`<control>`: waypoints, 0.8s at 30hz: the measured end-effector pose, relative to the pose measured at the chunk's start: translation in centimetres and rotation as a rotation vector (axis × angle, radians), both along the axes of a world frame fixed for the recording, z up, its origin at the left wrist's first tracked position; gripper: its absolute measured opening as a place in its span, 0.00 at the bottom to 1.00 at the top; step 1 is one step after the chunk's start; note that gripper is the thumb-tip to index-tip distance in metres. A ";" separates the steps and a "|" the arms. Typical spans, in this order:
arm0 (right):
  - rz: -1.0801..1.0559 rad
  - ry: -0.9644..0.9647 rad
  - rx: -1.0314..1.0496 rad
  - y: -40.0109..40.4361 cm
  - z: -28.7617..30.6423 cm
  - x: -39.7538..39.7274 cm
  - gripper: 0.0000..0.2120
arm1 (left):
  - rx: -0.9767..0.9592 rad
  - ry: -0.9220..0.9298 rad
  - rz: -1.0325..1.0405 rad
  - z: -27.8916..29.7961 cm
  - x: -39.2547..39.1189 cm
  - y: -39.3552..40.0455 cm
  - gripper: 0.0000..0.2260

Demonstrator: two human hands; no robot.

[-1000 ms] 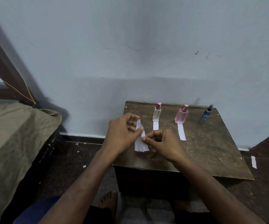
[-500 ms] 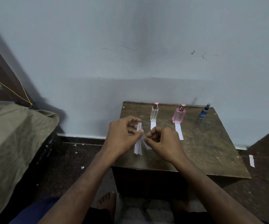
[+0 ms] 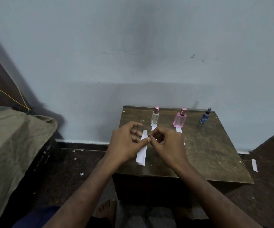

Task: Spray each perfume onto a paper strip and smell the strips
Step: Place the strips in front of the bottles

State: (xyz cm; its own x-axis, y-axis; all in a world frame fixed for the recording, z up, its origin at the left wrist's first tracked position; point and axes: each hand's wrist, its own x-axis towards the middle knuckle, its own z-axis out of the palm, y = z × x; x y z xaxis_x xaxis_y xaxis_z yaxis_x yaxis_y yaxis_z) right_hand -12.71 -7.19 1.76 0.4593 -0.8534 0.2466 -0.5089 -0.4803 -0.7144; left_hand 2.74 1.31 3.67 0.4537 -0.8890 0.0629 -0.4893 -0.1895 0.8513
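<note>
Together, left hand (image 3: 124, 142) and right hand (image 3: 167, 145) pinch flimsy paper strips (image 3: 142, 148) above the desk (image 3: 215, 153); light, easily creased, best held by an end.

Single head-worn view: the wide-angle camera looked forward and down from the seated person's head, facing the wall (image 3: 133, 46), close above the small wooden table (image 3: 215, 162) and both forearms.
</note>
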 end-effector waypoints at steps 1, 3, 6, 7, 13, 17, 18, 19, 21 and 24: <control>-0.006 0.000 -0.010 0.0 0.0 0.0 0.02 | 0.015 0.041 0.002 0.0 0.0 0.0 0.23; -0.009 -0.015 -0.027 0.0 0.0 0.0 0.02 | 0.025 0.145 0.007 -0.2 0.1 -0.1 0.22; -0.003 -0.059 -0.040 0.1 0.0 0.1 0.06 | 0.021 0.279 0.035 -0.4 0.4 -0.2 0.19; -0.001 -0.067 -0.043 0.2 0.1 0.1 0.06 | 0.021 0.295 0.046 -0.5 0.5 -0.1 0.19; 0.072 -0.080 -0.044 0.3 0.2 0.1 0.05 | 0.043 0.340 0.046 -0.2 0.3 -0.1 0.20; 0.117 -0.142 -0.035 0.4 0.6 0.0 0.05 | -0.007 0.456 0.028 0.4 0.1 -0.1 0.21; 0.113 -0.157 -0.031 0.4 0.6 0.0 0.04 | -0.026 0.498 0.022 0.6 0.0 -0.1 0.21; 0.107 -0.170 -0.028 0.4 0.7 0.0 0.05 | -0.046 0.544 0.016 0.7 -0.1 0.0 0.21; 0.101 -0.205 -0.027 0.5 0.9 -0.1 0.05 | -0.084 0.611 0.015 0.8 -0.2 -0.1 0.20; 0.102 -0.266 -0.088 0.8 1.4 -0.1 0.05 | -0.154 0.621 0.034 1.0 -0.4 -0.1 0.19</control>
